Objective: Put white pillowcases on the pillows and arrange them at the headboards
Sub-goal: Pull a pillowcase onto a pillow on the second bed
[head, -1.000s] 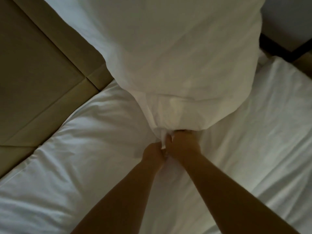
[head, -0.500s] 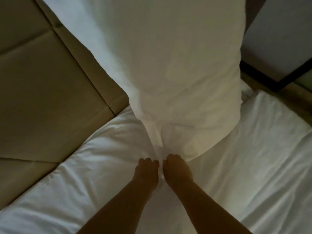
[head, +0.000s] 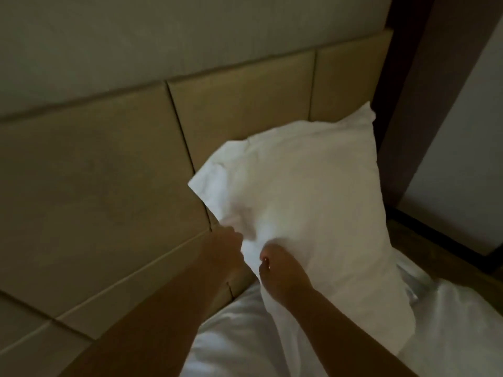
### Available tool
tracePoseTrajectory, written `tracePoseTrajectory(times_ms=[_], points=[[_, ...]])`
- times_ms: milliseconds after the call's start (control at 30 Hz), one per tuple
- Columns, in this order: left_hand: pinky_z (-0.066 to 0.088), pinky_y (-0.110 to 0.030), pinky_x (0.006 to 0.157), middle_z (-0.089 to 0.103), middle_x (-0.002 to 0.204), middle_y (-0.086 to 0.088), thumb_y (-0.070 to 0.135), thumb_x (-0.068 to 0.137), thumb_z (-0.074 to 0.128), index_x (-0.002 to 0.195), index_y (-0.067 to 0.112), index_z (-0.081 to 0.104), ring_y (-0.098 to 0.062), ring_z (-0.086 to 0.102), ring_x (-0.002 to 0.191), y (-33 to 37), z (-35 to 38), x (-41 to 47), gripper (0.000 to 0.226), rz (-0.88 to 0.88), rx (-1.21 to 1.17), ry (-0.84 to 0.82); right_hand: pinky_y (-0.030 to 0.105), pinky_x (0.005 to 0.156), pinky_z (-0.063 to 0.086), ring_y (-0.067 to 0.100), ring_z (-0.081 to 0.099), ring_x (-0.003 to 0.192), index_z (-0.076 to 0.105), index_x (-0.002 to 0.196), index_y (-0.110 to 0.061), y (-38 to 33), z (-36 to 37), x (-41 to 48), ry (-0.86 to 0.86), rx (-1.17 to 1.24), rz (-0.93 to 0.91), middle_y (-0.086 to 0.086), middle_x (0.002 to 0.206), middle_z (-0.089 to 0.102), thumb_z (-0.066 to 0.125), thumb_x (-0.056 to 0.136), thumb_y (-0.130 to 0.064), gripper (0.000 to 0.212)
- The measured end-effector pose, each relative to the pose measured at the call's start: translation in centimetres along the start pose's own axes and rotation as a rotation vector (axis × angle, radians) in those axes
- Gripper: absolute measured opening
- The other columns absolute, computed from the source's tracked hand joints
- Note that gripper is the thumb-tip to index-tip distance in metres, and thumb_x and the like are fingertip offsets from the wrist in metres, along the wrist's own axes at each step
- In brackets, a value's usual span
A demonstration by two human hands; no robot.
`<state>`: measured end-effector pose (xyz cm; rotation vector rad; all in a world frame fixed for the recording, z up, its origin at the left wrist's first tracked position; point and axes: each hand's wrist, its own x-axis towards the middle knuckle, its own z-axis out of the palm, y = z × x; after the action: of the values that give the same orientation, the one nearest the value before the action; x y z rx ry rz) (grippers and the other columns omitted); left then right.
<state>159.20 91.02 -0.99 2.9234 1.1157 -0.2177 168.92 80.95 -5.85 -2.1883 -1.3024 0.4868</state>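
Note:
A white pillow in its pillowcase [head: 307, 197] stands upright and tilted on the bed, leaning toward the beige padded headboard [head: 114, 164]. My left hand [head: 227, 247] grips the pillow's lower left edge, next to the headboard. My right hand [head: 279, 273] pinches the fabric at the pillow's bottom front. Both forearms reach in from the bottom of the view. The pillow's underside is hidden behind my hands.
White bedding [head: 449, 336] covers the mattress at the lower right. A dark vertical frame [head: 402, 110] and a pale panel [head: 462, 148] stand right of the headboard. A dark ledge [head: 446, 248] runs beside the bed.
The pillow has been lifted from hanging close overhead to standing against the headboard. My hands have moved apart from the gathered opening to the pillow's lower edge. The view has tilted upward.

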Motion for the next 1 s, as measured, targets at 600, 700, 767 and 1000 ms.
tracePoseTrajectory(times_ms=[600, 700, 767, 1000], points=[[0.051, -0.034, 0.088, 0.057, 0.119, -0.006, 0.02, 0.096, 0.05, 0.119, 0.017, 0.054, -0.021, 0.06, 0.102, -1.3, -14.3, 4.0, 0.024, -0.021, 0.021, 0.424, 0.036, 0.071, 0.051, 0.019, 0.058, 0.078, 0.043, 0.112, -0.017, -10.4, -13.4, 9.4, 0.277, -0.012, -0.399, 0.005, 0.099, 0.057, 0.052, 0.091, -0.008, 0.024], [0.049, -0.03, 0.075, 0.057, 0.112, -0.001, 0.024, 0.097, 0.049, 0.114, 0.021, 0.058, -0.019, 0.061, 0.095, -1.1, -14.7, 3.5, 0.019, -0.019, 0.103, 0.426, 0.03, 0.072, 0.047, 0.02, 0.06, 0.083, 0.048, 0.11, -0.015, -10.3, -13.7, 9.4, 0.159, -0.04, -0.412, 0.005, 0.093, 0.06, 0.051, 0.093, -0.011, 0.018], [0.043, -0.029, 0.062, 0.054, 0.109, 0.001, 0.028, 0.097, 0.047, 0.108, 0.023, 0.061, -0.019, 0.061, 0.087, -1.2, -15.4, 3.2, 0.018, -0.028, 0.153, 0.479, 0.025, 0.075, 0.042, 0.022, 0.061, 0.092, 0.057, 0.104, -0.012, -10.4, -13.7, 9.5, 0.166, -0.108, -0.382, 0.008, 0.099, 0.064, 0.048, 0.096, -0.015, 0.012], [0.041, -0.028, 0.062, 0.047, 0.12, 0.001, 0.032, 0.093, 0.055, 0.12, 0.022, 0.048, -0.019, 0.059, 0.093, -1.8, -15.8, 1.6, 0.03, -0.02, 0.155, 0.603, 0.025, 0.079, 0.046, 0.018, 0.059, 0.092, 0.056, 0.112, -0.012, -12.3, -13.8, 7.9, 0.374, -0.075, -0.363, 0.006, 0.114, 0.057, 0.05, 0.097, -0.018, 0.018]])
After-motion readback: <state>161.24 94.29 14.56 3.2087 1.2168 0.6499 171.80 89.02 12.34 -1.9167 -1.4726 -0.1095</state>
